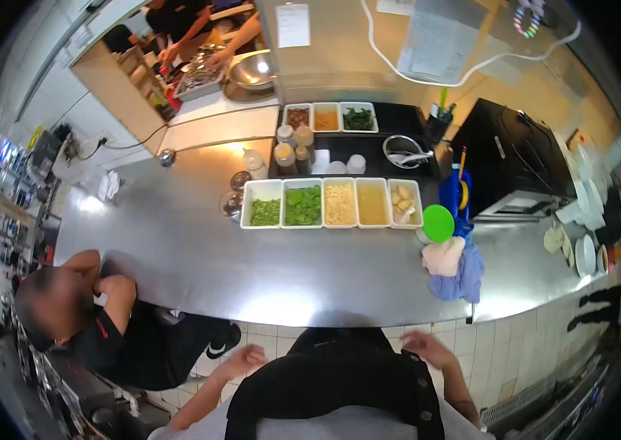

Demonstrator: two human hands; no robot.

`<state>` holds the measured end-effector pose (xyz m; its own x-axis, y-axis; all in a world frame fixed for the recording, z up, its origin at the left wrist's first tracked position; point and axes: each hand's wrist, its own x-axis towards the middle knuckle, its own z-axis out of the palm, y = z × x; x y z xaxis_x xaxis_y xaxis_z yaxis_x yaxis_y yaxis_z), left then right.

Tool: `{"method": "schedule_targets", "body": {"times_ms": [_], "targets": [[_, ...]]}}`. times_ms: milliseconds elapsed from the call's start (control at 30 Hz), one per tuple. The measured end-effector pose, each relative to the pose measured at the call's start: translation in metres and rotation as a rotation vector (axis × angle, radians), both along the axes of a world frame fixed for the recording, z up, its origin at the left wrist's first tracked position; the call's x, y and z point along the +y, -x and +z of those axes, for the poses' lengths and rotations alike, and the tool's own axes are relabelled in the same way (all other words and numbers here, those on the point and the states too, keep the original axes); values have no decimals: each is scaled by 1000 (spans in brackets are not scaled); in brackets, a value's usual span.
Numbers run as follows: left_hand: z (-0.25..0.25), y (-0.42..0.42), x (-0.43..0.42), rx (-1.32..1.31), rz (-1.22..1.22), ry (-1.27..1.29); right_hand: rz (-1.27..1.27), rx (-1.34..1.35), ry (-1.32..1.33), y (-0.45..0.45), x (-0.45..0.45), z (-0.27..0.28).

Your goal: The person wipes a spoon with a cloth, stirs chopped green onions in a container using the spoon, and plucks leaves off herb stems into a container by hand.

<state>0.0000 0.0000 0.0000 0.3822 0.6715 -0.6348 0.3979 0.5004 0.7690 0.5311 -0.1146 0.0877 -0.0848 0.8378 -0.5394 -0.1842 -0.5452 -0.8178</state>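
Note:
My left hand (pixel 244 361) hangs beside my black apron (pixel 325 381), short of the counter's front edge, with its fingers loosely bent and apart and nothing in them. On the other side my right hand (pixel 429 349) is held near the apron's strap, fingers spread and holding nothing. Ahead of me on the steel counter (pixel 310 271) stands a row of white tubs. They contain chopped green onion (pixel 265 213), green leaves (pixel 303 205), minced pale garlic (pixel 339 204), a yellowish paste (pixel 374 207) and whole pale pieces (pixel 401 202).
A person in black (pixel 120 330) leans on the counter at left. Sauce bottles (pixel 285 158) and a metal bowl (pixel 403 152) stand behind the tubs. Right of them are a green lid (pixel 439 223), cloths (pixel 457 271) and a black microwave (pixel 512 161). Others work beyond the pass-through.

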Motion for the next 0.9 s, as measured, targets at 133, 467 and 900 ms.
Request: {"method": "schedule_targets", "body": {"times_ms": [133,467,900], "targets": [[36,-54,54,104,132,-299,-175,-428,-231,-7,49,2],[17,-217,51,289,136,-1098,78,-1339,-691,-87,336,71],[-18,-198,48,636,73,-1110,794,-1800,-162,-128,450,37]]}}
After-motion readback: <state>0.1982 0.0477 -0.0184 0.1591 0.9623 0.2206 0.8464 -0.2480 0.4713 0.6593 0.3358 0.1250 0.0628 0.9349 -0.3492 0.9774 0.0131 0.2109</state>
